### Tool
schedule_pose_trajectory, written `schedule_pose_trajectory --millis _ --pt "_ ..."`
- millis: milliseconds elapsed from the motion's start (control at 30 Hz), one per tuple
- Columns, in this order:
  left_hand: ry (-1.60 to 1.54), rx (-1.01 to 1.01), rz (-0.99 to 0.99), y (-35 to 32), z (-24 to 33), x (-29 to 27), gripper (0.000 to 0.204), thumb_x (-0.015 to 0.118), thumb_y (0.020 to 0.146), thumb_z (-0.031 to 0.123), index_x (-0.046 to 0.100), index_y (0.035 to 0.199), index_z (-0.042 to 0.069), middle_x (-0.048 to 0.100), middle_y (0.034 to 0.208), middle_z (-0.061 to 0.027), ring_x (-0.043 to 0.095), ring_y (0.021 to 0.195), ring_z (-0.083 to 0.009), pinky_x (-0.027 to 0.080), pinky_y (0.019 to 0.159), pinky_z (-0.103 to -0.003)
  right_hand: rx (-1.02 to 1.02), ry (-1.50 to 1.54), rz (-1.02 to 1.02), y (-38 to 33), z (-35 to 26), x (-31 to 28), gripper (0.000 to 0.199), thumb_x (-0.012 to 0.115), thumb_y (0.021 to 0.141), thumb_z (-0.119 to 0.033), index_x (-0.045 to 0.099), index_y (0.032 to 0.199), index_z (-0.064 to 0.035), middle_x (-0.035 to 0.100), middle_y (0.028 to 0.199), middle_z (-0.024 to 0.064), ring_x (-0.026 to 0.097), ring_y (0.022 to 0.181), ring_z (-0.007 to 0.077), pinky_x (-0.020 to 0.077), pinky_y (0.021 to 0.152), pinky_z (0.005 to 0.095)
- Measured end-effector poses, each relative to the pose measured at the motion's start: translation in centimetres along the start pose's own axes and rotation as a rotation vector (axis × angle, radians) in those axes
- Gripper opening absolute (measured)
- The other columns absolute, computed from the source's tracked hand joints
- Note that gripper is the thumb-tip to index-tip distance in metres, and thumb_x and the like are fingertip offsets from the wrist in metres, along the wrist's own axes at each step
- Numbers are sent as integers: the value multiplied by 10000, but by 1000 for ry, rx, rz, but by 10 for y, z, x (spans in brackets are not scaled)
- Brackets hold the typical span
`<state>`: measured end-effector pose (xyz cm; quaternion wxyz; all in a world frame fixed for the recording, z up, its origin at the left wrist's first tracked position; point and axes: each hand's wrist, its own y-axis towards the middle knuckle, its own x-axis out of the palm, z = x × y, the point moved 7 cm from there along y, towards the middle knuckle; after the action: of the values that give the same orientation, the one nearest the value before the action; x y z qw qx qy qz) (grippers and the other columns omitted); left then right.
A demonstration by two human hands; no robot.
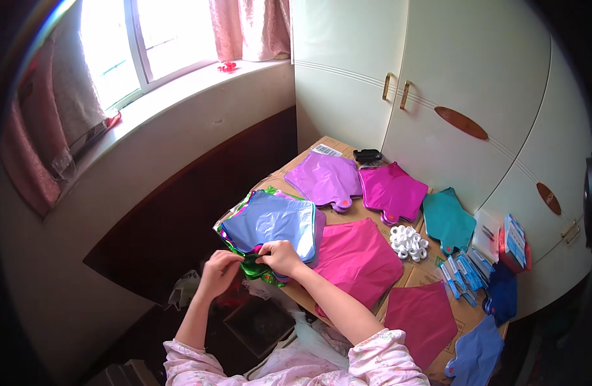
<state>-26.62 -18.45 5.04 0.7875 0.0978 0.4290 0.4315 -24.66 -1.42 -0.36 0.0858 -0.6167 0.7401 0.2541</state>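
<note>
I see both my forearms coming up from six o'clock, sleeves pushed back near the elbows, bare from there to the wrists. My left hand (217, 269) sits at about seven o'clock from centre, fingers curled inward, knuckles up. My right hand (280, 256) is just beside it toward three o'clock, fingers bent in a pinch, thumb tucked under. The fingertips of the two hands nearly meet. My right forearm runs long and slanted; my left is steeper.

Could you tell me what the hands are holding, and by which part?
Both hands, left and right, pinch the near edge of the stack of foil balloons, at its green bottom tab.
</note>
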Motion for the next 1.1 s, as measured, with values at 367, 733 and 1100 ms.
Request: schedule_pose_trajectory --millis 367,733,1100 --pt "468 -124 -179 8 -27 21 262 515 892 287 673 869 79 649 905 -53 536 916 -269 419 799 -403 162 152 -34 0 4 -5 113 714 721 -106 715 789 -16 705 733 89 667 674 116 508 631 251" --pt "701 -314 -334 32 -64 34 762 643 715 620 495 1323 184 361 1418 -230 444 1161 -372 382 946 -448 179 514 169 12 15 -50 73 673 804 -6 684 876 -18 668 813 16 590 732 75 479 672 228" --pt "783 -392 -362 37 -42 30 723 678 704 582 542 1281 167 369 1415 -212 452 1154 -353 381 917 -479 -110 626 1003 -83 -57 -302 70 667 855 -82 665 909 -38 654 828 16 557 713 79 436 665 217"
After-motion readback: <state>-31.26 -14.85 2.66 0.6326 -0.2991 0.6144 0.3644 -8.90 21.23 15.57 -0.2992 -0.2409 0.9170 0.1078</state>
